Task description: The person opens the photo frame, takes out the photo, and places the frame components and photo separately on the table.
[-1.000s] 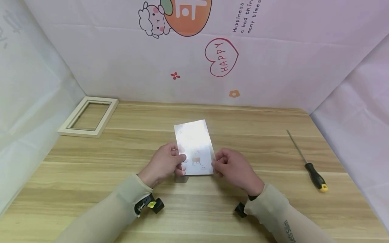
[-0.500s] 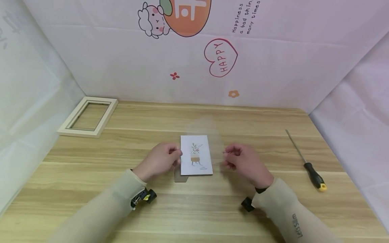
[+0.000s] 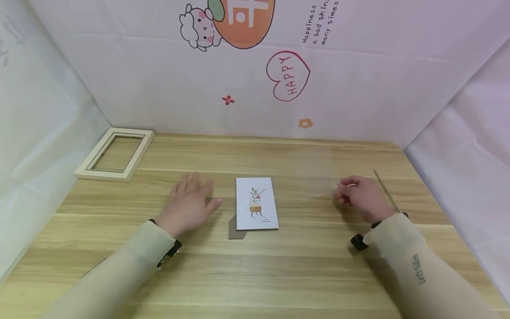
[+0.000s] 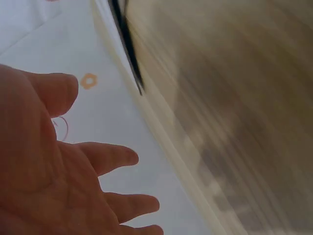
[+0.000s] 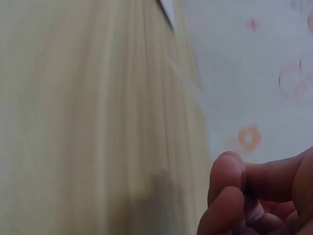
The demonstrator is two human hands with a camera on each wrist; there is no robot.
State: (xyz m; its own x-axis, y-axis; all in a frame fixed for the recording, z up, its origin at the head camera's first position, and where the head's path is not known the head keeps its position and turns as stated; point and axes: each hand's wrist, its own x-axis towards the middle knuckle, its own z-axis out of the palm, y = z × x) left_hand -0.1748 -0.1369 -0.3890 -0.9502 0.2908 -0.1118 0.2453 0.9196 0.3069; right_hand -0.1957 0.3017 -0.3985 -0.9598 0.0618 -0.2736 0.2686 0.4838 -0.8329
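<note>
Between thumb and fingers, my right hand [image 3: 363, 198] pinches a thin clear sheet [image 3: 316, 170] by its near right corner. Seen edge-on in the right wrist view, the sheet [image 5: 190, 87] is a pale sliver above the wood. My left hand [image 3: 189, 207] hovers left of centre, fingers spread, holding nothing; the left wrist view shows its bare palm [image 4: 44, 176]. A white card [image 3: 256, 221] printed with a potted plant lies mid-table. From under the card's lower left corner sticks out a grey-brown flap [image 3: 237, 232].
A cream picture frame [image 3: 131, 169] lies at the back left of the wooden table [image 3: 255, 279]. Partly hidden by the right forearm is a screwdriver [image 3: 384, 188]. A white printed cloth [image 3: 358, 97] rises behind the table's back edge.
Both hands held the sheet over the card. The left hand has let go and moved left, spreading its fingers. The right hand has carried the sheet rightward, uncovering the card.
</note>
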